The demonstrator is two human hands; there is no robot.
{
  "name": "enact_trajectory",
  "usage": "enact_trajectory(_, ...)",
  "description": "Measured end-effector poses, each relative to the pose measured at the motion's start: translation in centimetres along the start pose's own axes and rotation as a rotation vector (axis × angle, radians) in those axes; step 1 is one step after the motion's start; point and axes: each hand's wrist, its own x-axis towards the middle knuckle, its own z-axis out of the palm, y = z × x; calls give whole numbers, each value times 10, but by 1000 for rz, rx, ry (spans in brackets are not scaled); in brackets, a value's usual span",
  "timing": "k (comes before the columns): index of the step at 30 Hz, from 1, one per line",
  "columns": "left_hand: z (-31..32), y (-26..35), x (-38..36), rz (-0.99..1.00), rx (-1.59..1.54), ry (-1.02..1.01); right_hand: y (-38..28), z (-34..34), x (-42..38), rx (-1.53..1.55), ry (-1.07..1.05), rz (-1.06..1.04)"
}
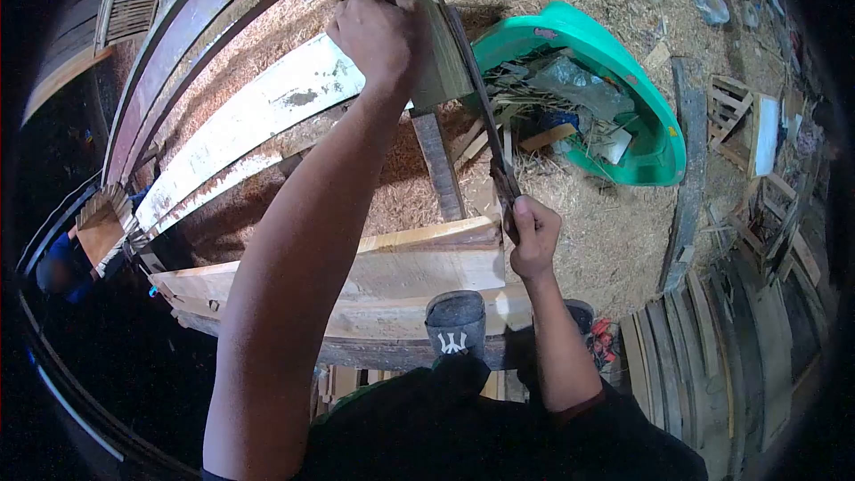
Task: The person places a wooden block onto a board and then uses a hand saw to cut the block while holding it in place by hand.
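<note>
My left hand (378, 31) is closed on the upper end of a short wooden board (443, 58), its thumb pressed over the edge. My right hand (534, 236) is wrapped around the handle end of a long, thin, dark tool (485, 111), which looks like a handsaw seen edge-on. The tool's far part runs along the right side of the board, touching or very close to it. Below the board, a narrow wooden strip (437, 165) leads down toward a pale plank (419, 267).
A green tub (663, 129) holding wood scraps and plastic stands right of the tool. Curved timbers (258, 129) lie at left. Sawdust covers the ground. My shoe (455, 325) is at the plank's edge. Stacked boards (712, 365) lie lower right; another person (67, 272) is far left.
</note>
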Motion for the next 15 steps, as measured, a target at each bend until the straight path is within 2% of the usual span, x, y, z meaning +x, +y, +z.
enact_trajectory(2,6,-5,-3,-13,-7,52,7,3,4,-37,13,-6)
enact_trajectory(5,5,-7,-2,-42,-15,-3,7,4,8,-78,22,-39)
enact_trajectory(9,4,-2,-5,-27,-39,59,-6,-4,-5,-48,9,3)
enact_trajectory(10,2,-1,-3,-50,-12,-4,-9,-4,-7,-53,11,23)
enact_trajectory(15,6,-7,-3,-18,-22,51,-15,-6,-9,-111,19,84)
